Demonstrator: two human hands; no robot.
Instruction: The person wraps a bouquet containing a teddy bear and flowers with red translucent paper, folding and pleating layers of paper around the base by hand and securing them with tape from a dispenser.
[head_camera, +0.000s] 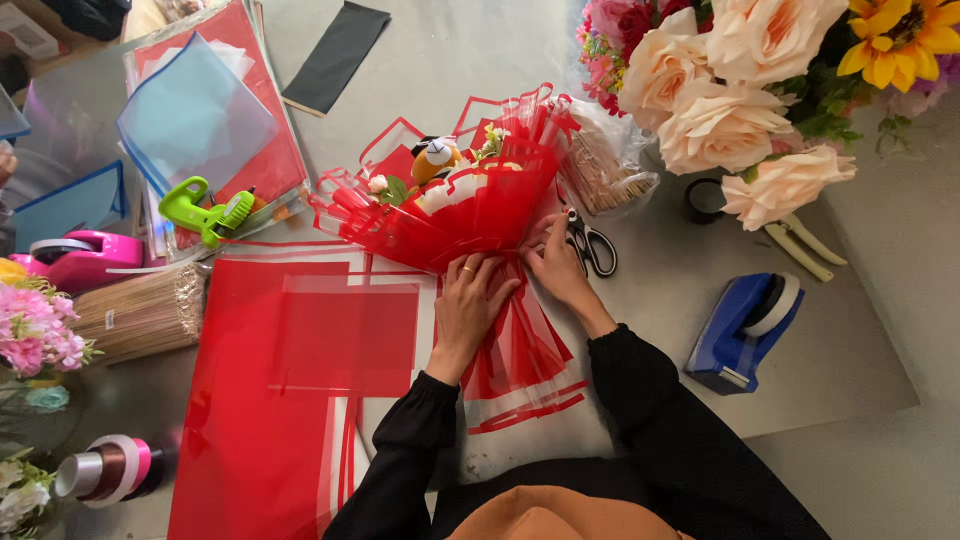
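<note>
A small bouquet (455, 200) wrapped in red translucent paper lies on the grey table, its top pointing away from me. Inside it sit a little plush toy (437, 155) and small flowers. My left hand (468, 300) clasps the gathered neck of the wrap, a ring on one finger. My right hand (555, 262) presses the right side of the same neck, fingers curled onto the paper. The wrap's tail (520, 365) fans out toward me between my black sleeves.
Red wrapping sheets (290, 380) lie at left. Scissors (592, 245), a blue tape dispenser (745, 330), a green glue gun (205, 210), a pink dispenser (75, 255), stick bundles (140, 315), ribbon rolls (105, 468) and a big peach rose arrangement (730, 100) surround the work.
</note>
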